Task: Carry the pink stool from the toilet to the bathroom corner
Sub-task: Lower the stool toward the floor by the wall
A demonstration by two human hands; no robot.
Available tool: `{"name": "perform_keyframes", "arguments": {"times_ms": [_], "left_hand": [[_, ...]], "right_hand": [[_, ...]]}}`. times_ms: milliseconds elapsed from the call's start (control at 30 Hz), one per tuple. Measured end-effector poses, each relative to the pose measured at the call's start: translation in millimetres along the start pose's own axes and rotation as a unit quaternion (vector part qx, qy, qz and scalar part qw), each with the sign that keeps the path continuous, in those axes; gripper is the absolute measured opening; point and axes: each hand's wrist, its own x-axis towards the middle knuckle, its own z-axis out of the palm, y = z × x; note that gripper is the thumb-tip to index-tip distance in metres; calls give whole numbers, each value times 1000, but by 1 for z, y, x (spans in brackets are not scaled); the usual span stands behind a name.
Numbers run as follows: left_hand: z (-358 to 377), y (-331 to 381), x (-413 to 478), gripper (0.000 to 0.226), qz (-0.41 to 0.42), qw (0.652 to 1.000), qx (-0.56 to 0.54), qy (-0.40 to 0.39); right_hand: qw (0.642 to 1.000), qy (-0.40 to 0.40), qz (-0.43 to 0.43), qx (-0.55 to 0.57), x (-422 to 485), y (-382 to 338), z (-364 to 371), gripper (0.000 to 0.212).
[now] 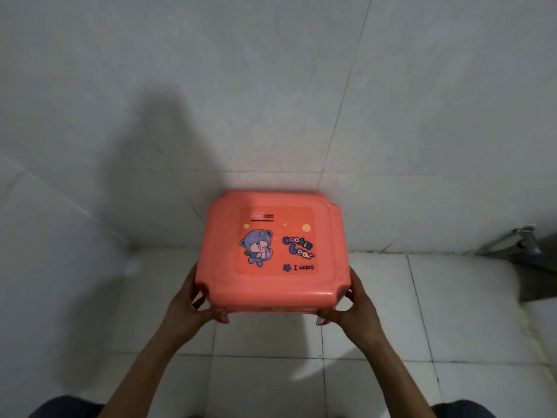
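A pink plastic stool (272, 251) with a cartoon bear sticker reading "Cookie bear" fills the middle of the view, seat side up. My left hand (193, 306) grips its near left corner, fingers curled under the rim. My right hand (352, 309) grips the near right corner the same way. The stool is close to the corner where two white tiled walls meet the tiled floor (265, 372). Its legs are hidden beneath the seat, so I cannot tell whether it rests on the floor.
A metal tap (524, 239) sticks out low on the right wall, above a darker recess. A white tiled wall (60, 267) closes in the left side. White floor tiles spread between me and the stool.
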Motion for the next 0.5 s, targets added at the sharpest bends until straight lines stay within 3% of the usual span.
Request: {"name": "perform_keyframes", "arguments": {"times_ms": [500], "left_hand": [[13,-44,11,122,13,999,41,4]], "right_hand": [[1000,3,-11,21,20,53,20,98]]}}
